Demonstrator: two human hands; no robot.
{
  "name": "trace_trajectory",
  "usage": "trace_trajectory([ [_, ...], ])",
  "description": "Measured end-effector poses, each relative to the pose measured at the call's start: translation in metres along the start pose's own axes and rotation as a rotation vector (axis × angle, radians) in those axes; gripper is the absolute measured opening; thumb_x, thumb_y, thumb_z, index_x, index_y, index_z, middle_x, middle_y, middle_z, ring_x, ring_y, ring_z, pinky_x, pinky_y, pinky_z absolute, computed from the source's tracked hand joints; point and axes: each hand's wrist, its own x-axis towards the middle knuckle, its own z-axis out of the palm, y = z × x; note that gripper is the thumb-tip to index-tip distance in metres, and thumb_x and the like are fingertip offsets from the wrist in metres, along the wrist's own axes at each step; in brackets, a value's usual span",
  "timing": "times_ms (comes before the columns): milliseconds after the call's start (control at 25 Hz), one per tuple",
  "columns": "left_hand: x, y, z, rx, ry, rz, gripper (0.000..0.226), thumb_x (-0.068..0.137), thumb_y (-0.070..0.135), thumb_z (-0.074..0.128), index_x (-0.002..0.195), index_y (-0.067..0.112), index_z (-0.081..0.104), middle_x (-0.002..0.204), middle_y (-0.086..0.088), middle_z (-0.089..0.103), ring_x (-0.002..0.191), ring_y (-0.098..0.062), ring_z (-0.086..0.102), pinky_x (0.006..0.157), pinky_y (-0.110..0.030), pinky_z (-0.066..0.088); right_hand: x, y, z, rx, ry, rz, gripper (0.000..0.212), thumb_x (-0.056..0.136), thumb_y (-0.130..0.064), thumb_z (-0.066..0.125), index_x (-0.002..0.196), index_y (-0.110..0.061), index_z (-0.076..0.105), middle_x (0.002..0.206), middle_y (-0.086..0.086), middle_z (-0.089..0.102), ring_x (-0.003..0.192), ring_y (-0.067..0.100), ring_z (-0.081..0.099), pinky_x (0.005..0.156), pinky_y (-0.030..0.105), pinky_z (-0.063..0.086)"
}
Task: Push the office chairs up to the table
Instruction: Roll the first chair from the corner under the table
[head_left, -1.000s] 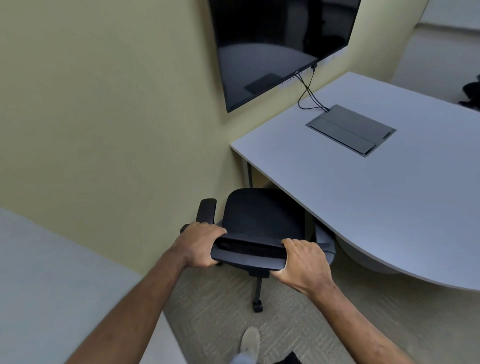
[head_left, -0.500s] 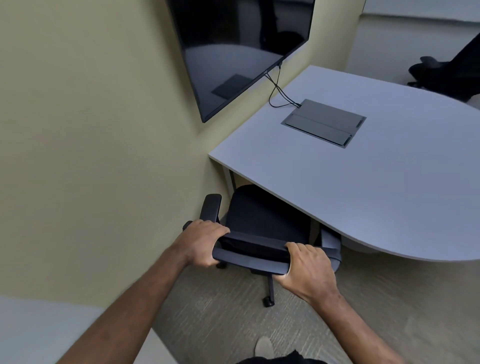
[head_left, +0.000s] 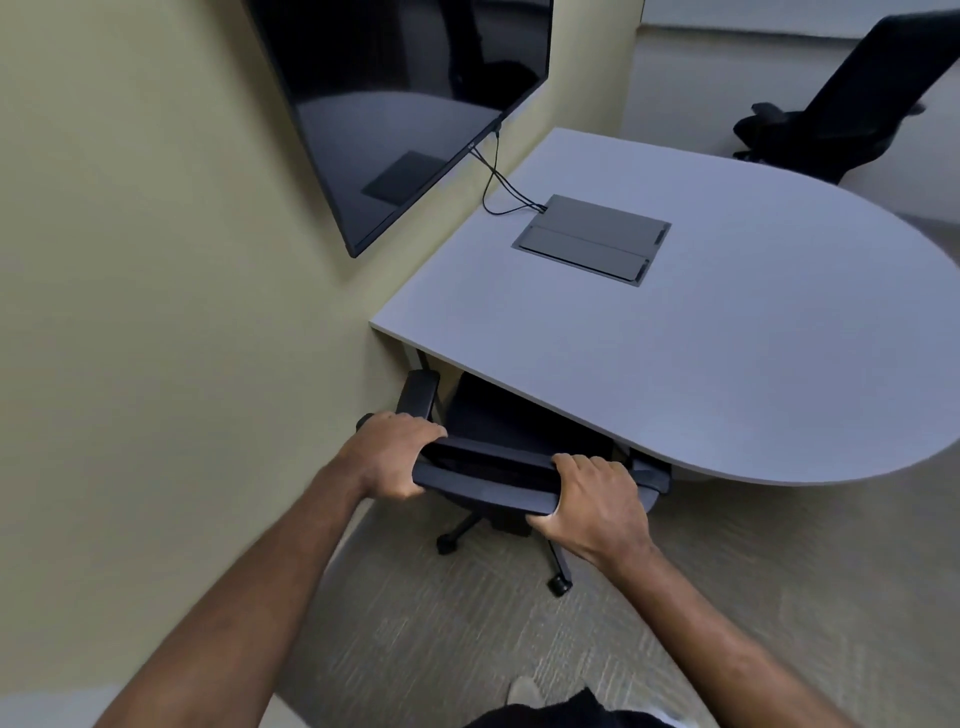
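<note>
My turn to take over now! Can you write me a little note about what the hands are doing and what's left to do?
Left hand and right hand: both grip the top of the near chair's backrest.
Near chair: seat partly under the table, beside the wall; left armrest not yet under the edge.
Second chair: at the table's far side, apparently not pushed in.
Done: near chair almost in.
Left: probably a last nudge here, then the far chair.
</note>
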Motion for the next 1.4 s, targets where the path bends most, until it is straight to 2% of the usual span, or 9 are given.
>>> trace_trajectory([
  [160, 0.028, -0.014, -0.007, 0.029, 0.027, -0.004, 0.044, 0.068, 0.05, 0.072, 0.109, 0.033, 0.063, 0.097, 0.012, 0.068, 0.089, -0.018, 0.065, 0.079, -0.038, 0.049, 0.022, 0.001, -0.002, -0.011, 0.005, 0.024, 0.078, 0.07, -0.085, 0.044, 0.113, -0.022, 0.064, 0.094, -0.005, 0.069, 0.087, 0.02, 0.065, 0.082, 0.04, 0.05],
  [320, 0.058, -0.019, -0.009, 0.004, 0.06, -0.026, 0.047, 0.068, 0.051, 0.071, 0.112, 0.036, 0.062, 0.104, 0.016, 0.067, 0.097, -0.014, 0.062, 0.084, -0.036, 0.034, 0.047, 0.008, -0.005, 0.01, -0.016, 0.046, 0.074, 0.071, -0.082, 0.045, 0.111, -0.022, 0.062, 0.095, -0.004, 0.069, 0.088, 0.021, 0.065, 0.082, 0.04, 0.053],
  [400, 0.071, -0.016, -0.013, -0.024, 0.052, -0.041, 0.039, 0.068, 0.053, 0.069, 0.103, 0.041, 0.056, 0.099, 0.02, 0.063, 0.097, -0.012, 0.061, 0.085, -0.037, 0.031, 0.058, 0.014, -0.006, 0.017, -0.025, 0.058, 0.073, 0.072, -0.081, 0.047, 0.11, -0.021, 0.062, 0.095, -0.003, 0.069, 0.087, 0.022, 0.064, 0.081, 0.04, 0.053],
  [480, 0.083, -0.016, -0.018, -0.032, 0.029, -0.05, 0.036, 0.067, 0.053, 0.068, 0.096, 0.046, 0.048, 0.093, 0.022, 0.058, 0.094, -0.012, 0.059, 0.085, -0.039, 0.032, 0.069, 0.017, -0.006, 0.017, -0.024, 0.066, 0.071, 0.073, -0.081, 0.051, 0.109, -0.02, 0.063, 0.093, -0.002, 0.068, 0.083, 0.022, 0.062, 0.078, 0.039, 0.05],
  [600, 0.093, -0.027, -0.02, -0.032, 0.016, -0.06, 0.033, 0.07, 0.053, 0.069, 0.095, 0.046, 0.049, 0.092, 0.022, 0.058, 0.093, -0.012, 0.059, 0.09, -0.041, 0.036, 0.083, 0.012, -0.003, 0.019, -0.019, 0.076, 0.07, 0.074, -0.08, 0.052, 0.106, -0.019, 0.063, 0.089, -0.002, 0.066, 0.079, 0.023, 0.059, 0.074, 0.039, 0.048],
  [920, 0.119, -0.07, -0.026, -0.02, 0.017, -0.062, 0.049, 0.071, 0.048, 0.075, 0.118, 0.037, 0.063, 0.112, 0.016, 0.064, 0.11, -0.015, 0.056, 0.109, -0.044, 0.031, 0.122, -0.014, -0.001, 0.054, -0.046, 0.137, 0.066, 0.078, -0.077, 0.054, 0.104, -0.016, 0.059, 0.09, 0.0, 0.064, 0.08, 0.024, 0.059, 0.076, 0.041, 0.051],
  [1160, 0.141, -0.102, -0.029, 0.02, 0.015, -0.091, 0.043, 0.069, 0.046, 0.072, 0.109, 0.036, 0.061, 0.107, 0.015, 0.062, 0.108, -0.017, 0.057, 0.111, -0.049, 0.027, 0.157, -0.042, 0.0, 0.084, -0.058, 0.161, 0.064, 0.081, -0.072, 0.058, 0.109, -0.014, 0.059, 0.097, 0.004, 0.065, 0.085, 0.026, 0.06, 0.079, 0.042, 0.05],
  [1320, 0.142, -0.121, -0.021, 0.026, 0.037, -0.066, 0.067, 0.071, 0.049, 0.073, 0.134, 0.028, 0.061, 0.128, 0.008, 0.064, 0.123, -0.021, 0.055, 0.117, -0.053, 0.023, 0.166, -0.049, 0.004, 0.092, -0.056, 0.167, 0.064, 0.082, -0.073, 0.06, 0.107, -0.013, 0.059, 0.094, 0.003, 0.063, 0.083, 0.026, 0.058, 0.078, 0.042, 0.048],
  [1400, 0.142, -0.126, -0.022, 0.026, 0.041, -0.065, 0.068, 0.07, 0.052, 0.068, 0.133, 0.028, 0.06, 0.128, 0.007, 0.064, 0.123, -0.021, 0.055, 0.118, -0.053, 0.023, 0.17, -0.053, 0.004, 0.108, -0.06, 0.167, 0.063, 0.082, -0.071, 0.061, 0.106, -0.013, 0.058, 0.094, 0.003, 0.063, 0.083, 0.026, 0.058, 0.079, 0.043, 0.048],
])
